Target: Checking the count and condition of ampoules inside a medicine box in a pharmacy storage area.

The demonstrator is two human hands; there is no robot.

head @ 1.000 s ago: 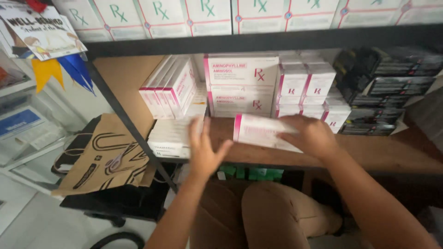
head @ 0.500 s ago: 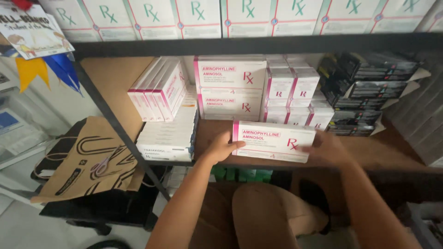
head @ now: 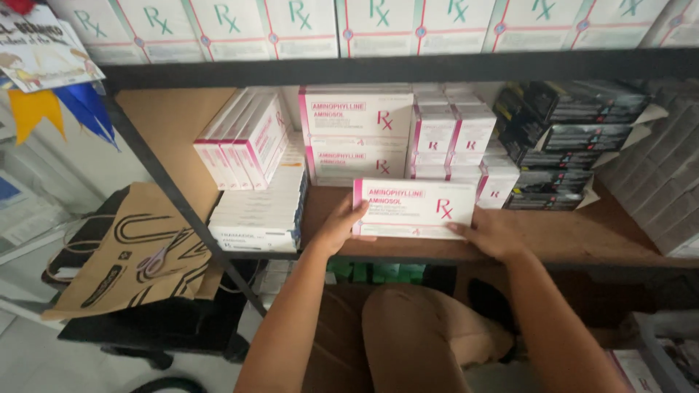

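Brown paper bag (head: pixel 131 255) at 8 o'clock, scissors on it. Wooden shelf (head: pixel 582 233) in dark metal frame; white-pink carton stacks at 12, black boxes (head: pixel 568 138) at 2. Left hand (head: pixel 341 227) and right hand (head: pixel 491 231) both clasp ends of white-pink box (head: pixel 413 209), upright on shelf front edge.

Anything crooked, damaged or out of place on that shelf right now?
Mostly tidy. The pink-and-white boxes at the left lean against the stack beside them, and the black cartons sit unevenly. The held box looks intact.
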